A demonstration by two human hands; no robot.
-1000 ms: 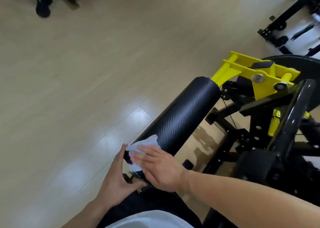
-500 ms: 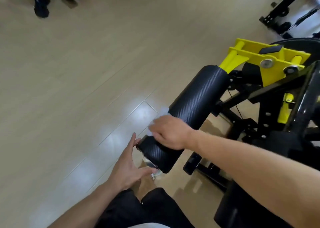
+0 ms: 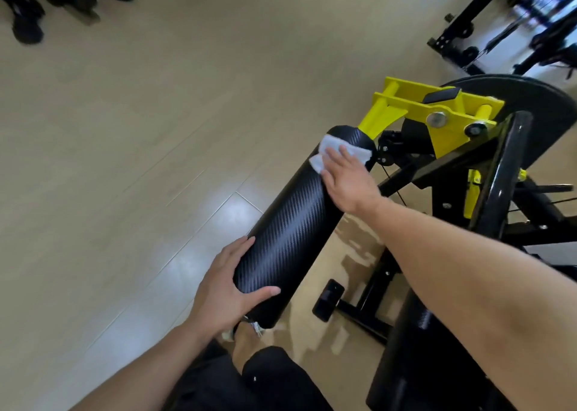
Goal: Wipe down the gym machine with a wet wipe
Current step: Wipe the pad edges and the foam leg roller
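Observation:
A long black roller pad (image 3: 296, 223) with a carbon-weave skin juts from the gym machine's yellow bracket (image 3: 437, 114) toward me. My right hand (image 3: 349, 179) lies flat, fingers straight, pressing a white wet wipe (image 3: 331, 149) onto the pad's far end by the bracket. The wipe shows above and left of my fingers. My left hand (image 3: 228, 288) grips the pad's near end, fingers round the left side and thumb across the front.
The machine's black frame (image 3: 499, 192) and a black weight plate (image 3: 537, 104) stand at right. More black equipment (image 3: 487, 23) sits at top right. A person's dark shoes (image 3: 28, 26) are at top left. Pale wood floor (image 3: 125, 160) spreads left. My knee (image 3: 268, 376) is below the pad.
My right hand slid the wipe along the pad from the near end to the far end. My left hand moved from below the pad's end to gripping it.

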